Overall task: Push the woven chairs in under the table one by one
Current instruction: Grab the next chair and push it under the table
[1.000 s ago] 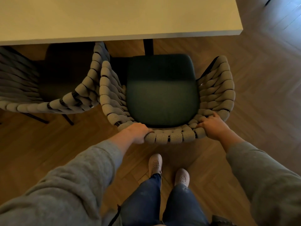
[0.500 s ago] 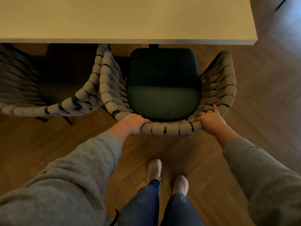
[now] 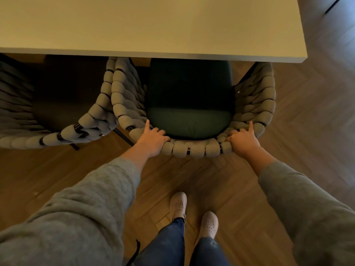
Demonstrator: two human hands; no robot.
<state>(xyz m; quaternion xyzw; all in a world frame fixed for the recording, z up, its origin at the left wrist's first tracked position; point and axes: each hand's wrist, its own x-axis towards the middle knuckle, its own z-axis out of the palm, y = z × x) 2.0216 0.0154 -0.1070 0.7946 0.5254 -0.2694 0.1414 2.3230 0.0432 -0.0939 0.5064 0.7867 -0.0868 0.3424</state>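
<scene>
both hands' fingers (image 3: pixel 159 131) curled over woven chair (image 3: pixel 192 149) backrest — seat front toward table (image 3: pixel 153 25)

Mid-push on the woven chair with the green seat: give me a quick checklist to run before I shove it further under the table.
1. Grip: left hand and right hand both rest on the back rim of the grey woven chair with the dark green seat cushion, index fingers extended: ok.
2. Seat passing under the pale rectangular tabletop: front part already beneath the edge: ok.
3. Armrest clearance under the tabletop: cannot tell.
4. Gap to the neighbouring grey woven chair on the left: the weaves appear to touch: not ok.
5. Table leg position ahead: hidden: cannot tell.
6. Feet in pale perforated shoes behind the chair: ok.
</scene>
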